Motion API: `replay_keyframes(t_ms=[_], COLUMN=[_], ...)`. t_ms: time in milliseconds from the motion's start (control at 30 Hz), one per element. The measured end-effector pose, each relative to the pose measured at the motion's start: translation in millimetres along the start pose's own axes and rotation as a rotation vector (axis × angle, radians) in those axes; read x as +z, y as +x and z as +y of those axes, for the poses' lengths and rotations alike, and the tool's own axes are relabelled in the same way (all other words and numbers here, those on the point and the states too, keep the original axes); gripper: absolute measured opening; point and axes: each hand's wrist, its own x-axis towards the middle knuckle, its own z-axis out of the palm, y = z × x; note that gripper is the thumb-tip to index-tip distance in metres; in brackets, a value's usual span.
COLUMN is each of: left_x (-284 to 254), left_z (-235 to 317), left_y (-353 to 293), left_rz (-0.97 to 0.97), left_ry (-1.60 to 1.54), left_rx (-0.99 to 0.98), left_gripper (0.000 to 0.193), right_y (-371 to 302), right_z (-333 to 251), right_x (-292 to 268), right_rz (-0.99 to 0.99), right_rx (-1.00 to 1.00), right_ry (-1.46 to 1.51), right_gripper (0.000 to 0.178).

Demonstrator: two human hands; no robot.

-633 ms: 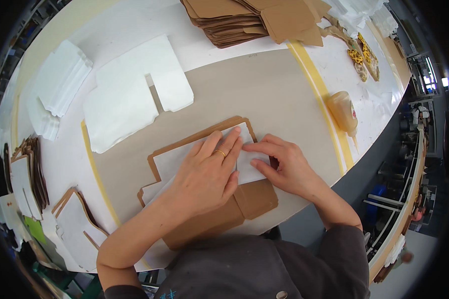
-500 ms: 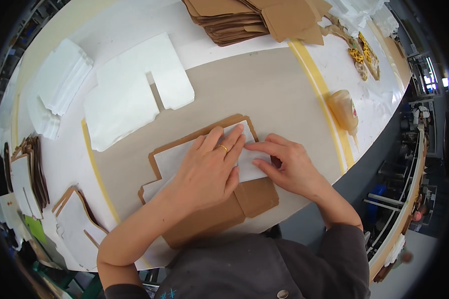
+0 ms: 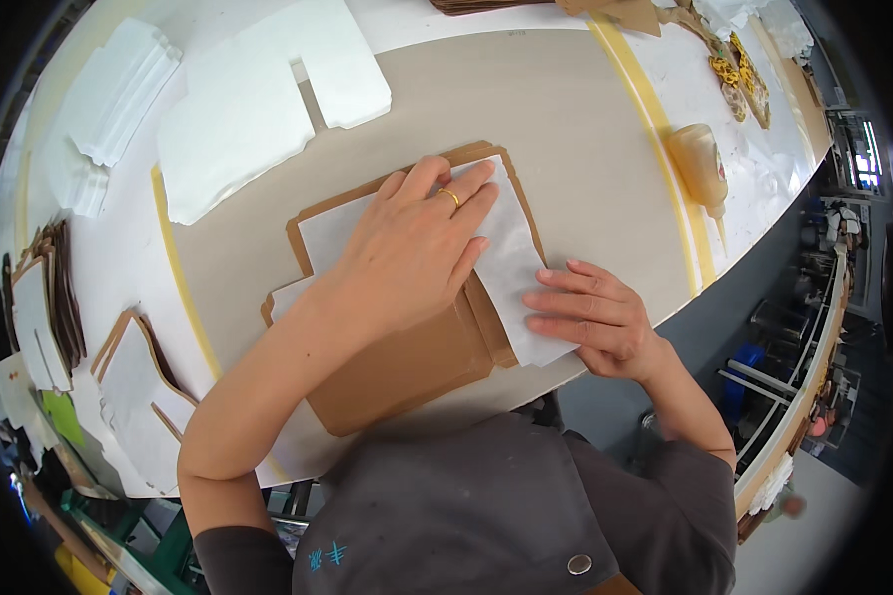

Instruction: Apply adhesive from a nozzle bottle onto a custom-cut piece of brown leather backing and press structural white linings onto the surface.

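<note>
A brown flat cut-out panel [image 3: 397, 372] with notched edges lies on the table in front of me, its lower part bare. A white sheet [image 3: 511, 263] covers its upper part and reaches past its right side. My left hand [image 3: 412, 238], with a ring on one finger, rests on the white sheet, fingers stretched and slightly apart. At the sheet's right edge, my right hand [image 3: 595, 317] has its fingers on top and its thumb tucked low, mostly hidden. The sheet's lower right corner stands out near the table edge.
Large white cut-out sheets [image 3: 268, 109] lie beyond at left, beside a white stack [image 3: 119, 89]. Brown-and-white pieces [image 3: 149, 387] stand at the near left. A glue bottle [image 3: 700, 169] lies right of the yellow tape [image 3: 655, 129], with yellow-handled scissors [image 3: 739, 74] farther back.
My right hand has moved right and toward me, and the white sheet's right part now extends outward under it. My left hand stays pressed on the sheet. The whole view has shifted.
</note>
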Motion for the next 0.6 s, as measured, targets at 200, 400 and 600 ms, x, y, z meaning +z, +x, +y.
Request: replay_keyframes(t_ms=[200,400,600], left_x=[0.7,0.4,0.2], left_z=[3.0,6.0,6.6], left_y=[-2.5,-2.1,1.5], left_rz=[-0.013,-0.030,-0.048], left_ry=[0.022,0.031,0.054], left_rx=[0.002,-0.009,-0.023], left_gripper=[0.047,0.048,0.049], right_y=[-9.4,-11.3,-10.1], right_z=[-7.4,-9.2,-7.9], right_x=[8.4,11.5,9.8], right_rz=[-0.030,-0.021,-0.025], right_rx=[-0.013,-0.002,0.016], right_ry=[-0.083,-0.113,-0.117], right_gripper=[0.028,0.027,0.027])
